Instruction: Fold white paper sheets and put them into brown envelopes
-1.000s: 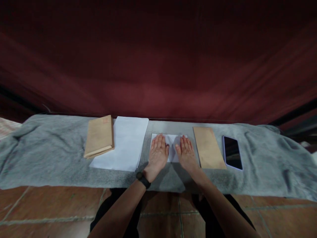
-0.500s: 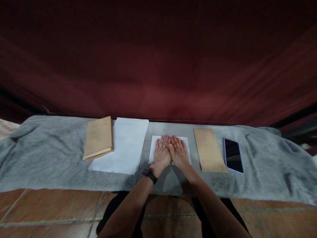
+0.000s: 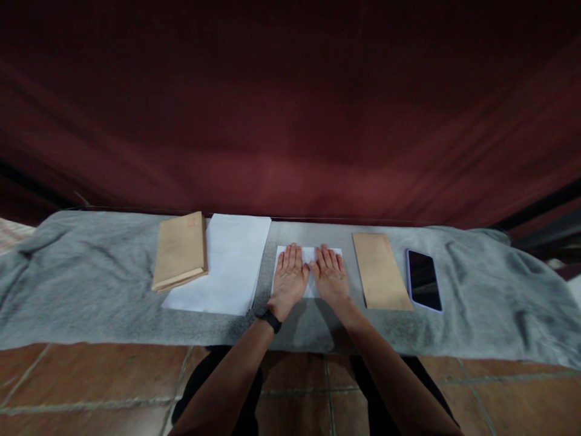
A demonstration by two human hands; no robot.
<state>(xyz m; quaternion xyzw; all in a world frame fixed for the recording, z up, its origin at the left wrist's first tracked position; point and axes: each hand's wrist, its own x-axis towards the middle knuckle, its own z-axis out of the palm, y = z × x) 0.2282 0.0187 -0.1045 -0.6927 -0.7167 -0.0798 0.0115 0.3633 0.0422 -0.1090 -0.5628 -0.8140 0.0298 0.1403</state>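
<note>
My left hand (image 3: 289, 277) and my right hand (image 3: 330, 275) lie flat, palms down, side by side on a small folded white paper (image 3: 310, 253) on a grey cloth (image 3: 91, 284). The fingers of both hands are stretched out and point away from me. Most of the paper is hidden under the hands; only its far edge and corners show. A black band sits on my left wrist.
Left of the hands lies a stack of white sheets (image 3: 227, 263) with a pile of brown envelopes (image 3: 180, 250) beside it. To the right lie a single brown envelope (image 3: 380, 270) and a dark phone (image 3: 423, 280). A red curtain (image 3: 290, 121) hangs behind; tiled floor (image 3: 68, 387) lies below.
The hands were apart on the paper, came together at its middle, and have now spread slightly apart again, still flat on it.
</note>
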